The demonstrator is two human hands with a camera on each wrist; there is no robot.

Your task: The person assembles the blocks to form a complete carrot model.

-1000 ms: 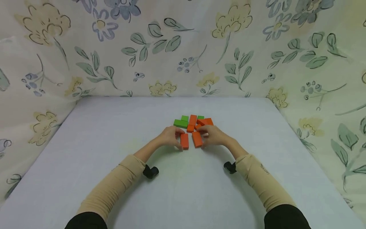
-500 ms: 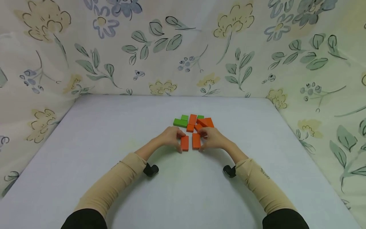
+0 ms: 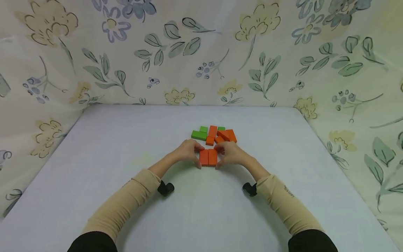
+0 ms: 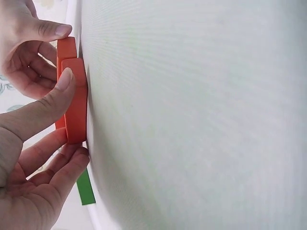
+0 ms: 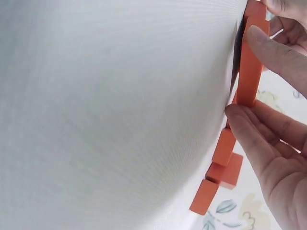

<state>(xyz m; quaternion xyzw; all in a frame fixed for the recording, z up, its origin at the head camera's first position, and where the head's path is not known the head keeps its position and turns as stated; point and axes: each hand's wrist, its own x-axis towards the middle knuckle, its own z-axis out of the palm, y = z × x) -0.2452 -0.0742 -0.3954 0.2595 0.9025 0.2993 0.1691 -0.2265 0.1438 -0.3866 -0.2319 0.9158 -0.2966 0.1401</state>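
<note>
Two orange blocks lie side by side on the white table, their long sides together in the head view. My left hand (image 3: 188, 152) pinches the left orange block (image 3: 204, 158) between thumb and fingers. On the other side, my right hand (image 3: 230, 154) grips the right orange block (image 3: 212, 158) by its ends. The left wrist view shows the thumb on the near end of the left block (image 4: 76, 103) and fingertips at its far end. A similar pinch on the right block (image 5: 253, 62) appears in the right wrist view.
Just behind the hands, several more blocks lie in a loose cluster: a long green block (image 3: 199, 135), a small green block (image 3: 203, 129), an upright-looking orange block (image 3: 212, 131) and tilted orange blocks (image 3: 231, 135). A floral cloth (image 3: 201, 52) hangs behind the white table (image 3: 201, 217).
My right hand has straightened its orange block and moved it left, closing the gap to the left block. Both blocks have come slightly nearer to me; the cluster behind stays put.
</note>
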